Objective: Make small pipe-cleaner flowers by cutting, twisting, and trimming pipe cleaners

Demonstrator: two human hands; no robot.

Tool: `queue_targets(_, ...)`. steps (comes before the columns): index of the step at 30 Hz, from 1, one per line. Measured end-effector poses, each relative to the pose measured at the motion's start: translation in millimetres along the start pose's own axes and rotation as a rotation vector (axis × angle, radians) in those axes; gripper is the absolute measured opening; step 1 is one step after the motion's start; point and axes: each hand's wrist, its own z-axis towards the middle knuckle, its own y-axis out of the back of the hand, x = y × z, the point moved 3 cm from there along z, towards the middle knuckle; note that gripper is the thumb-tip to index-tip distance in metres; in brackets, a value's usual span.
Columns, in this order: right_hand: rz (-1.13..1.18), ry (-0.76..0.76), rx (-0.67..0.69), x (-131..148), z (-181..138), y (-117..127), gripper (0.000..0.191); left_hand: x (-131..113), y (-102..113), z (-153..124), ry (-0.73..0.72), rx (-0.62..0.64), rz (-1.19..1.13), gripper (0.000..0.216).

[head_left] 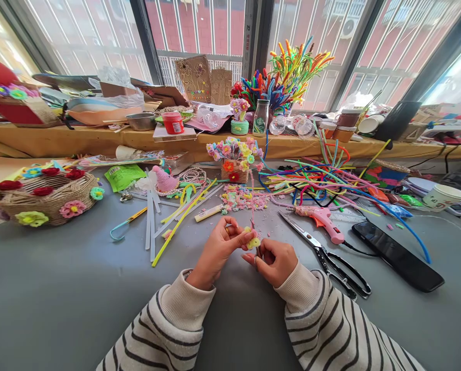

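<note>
In the head view my left hand (221,250) is closed in a pinch on a small yellow fuzzy flower (252,241). A thin pink pipe cleaner (252,198) stretches up and away from it. My right hand (279,261) is closed around the handles of small metal scissors (257,252), right beside the flower; their tips seem to show at the pink strand, and fingers cover most of them. Beyond the hands lies a pile of pastel fuzzy clippings (241,198), with a box of pipe-cleaner flowers (236,167) behind it.
On the right lie large black-handled scissors (323,252), a pink glue gun (323,219) and a black phone (398,255). Pipe cleaners (311,180) are heaped behind them. To the left are clear glue sticks (150,221), a yellow pipe cleaner (184,221) and a twine basket (48,203).
</note>
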Motion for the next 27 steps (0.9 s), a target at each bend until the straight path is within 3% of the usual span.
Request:
queue_targets(8, -0.089, 0.0, -0.067, -3.6, -0.9, -2.8, 0.038, 0.2, 1.7, 0.4, -0.042, -0.066, 0.025, 0.029)
queue_targets(27, -0.092, -0.037, -0.048, -4.4, 0.0, -4.4, 0.039, 2.6, 1.8, 1.4, -0.038, -0.076, 0.033, 0.032)
